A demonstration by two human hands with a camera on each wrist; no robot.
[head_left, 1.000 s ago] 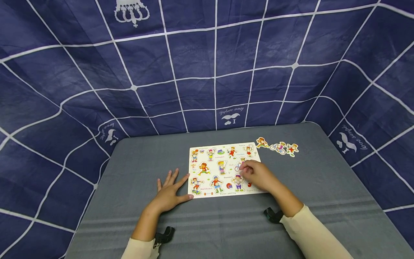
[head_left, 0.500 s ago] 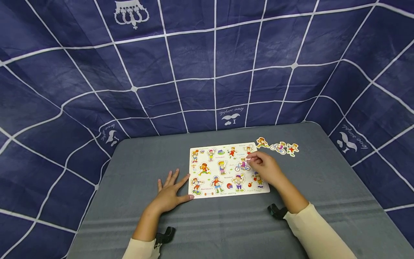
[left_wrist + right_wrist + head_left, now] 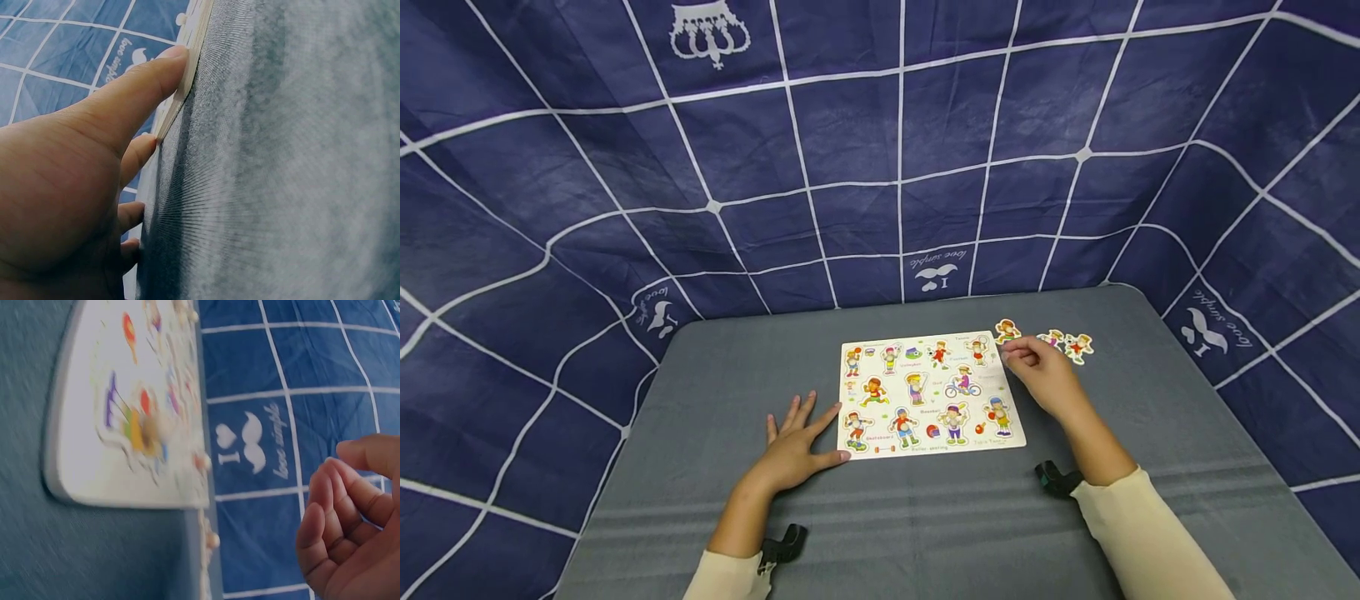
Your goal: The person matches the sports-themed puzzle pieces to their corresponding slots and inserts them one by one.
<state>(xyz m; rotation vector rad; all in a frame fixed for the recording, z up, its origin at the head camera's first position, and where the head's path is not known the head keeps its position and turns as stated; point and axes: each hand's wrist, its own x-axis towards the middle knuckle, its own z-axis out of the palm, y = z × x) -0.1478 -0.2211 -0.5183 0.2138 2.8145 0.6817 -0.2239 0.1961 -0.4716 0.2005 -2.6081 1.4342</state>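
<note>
A white puzzle board point(image 3: 895, 392) with sports-figure pieces lies on the grey table; small round knobs stand up from it in the wrist views. My left hand point(image 3: 790, 454) lies flat, fingers spread, with thumb and index finger touching the board's left edge. Just off the board's right edge is my right hand point(image 3: 1048, 379), its fingers loosely bent and holding nothing, with a gap to the thumb in the right wrist view. Beyond it lie three loose pieces: a runner point(image 3: 1007, 331), a cyclist point(image 3: 1055, 337) partly hidden by the hand, and a footballer point(image 3: 1078, 347).
A grey cloth point(image 3: 737, 358) covers the table. Blue curtains point(image 3: 850, 208) with a white grid hang behind it and at both sides. Black camera mounts point(image 3: 784, 544) sit at the wrists.
My right hand has moved from over the cyclist figure on the board toward the loose pieces at the upper right, uncovering the board's right side. The left hand has stayed in place.
</note>
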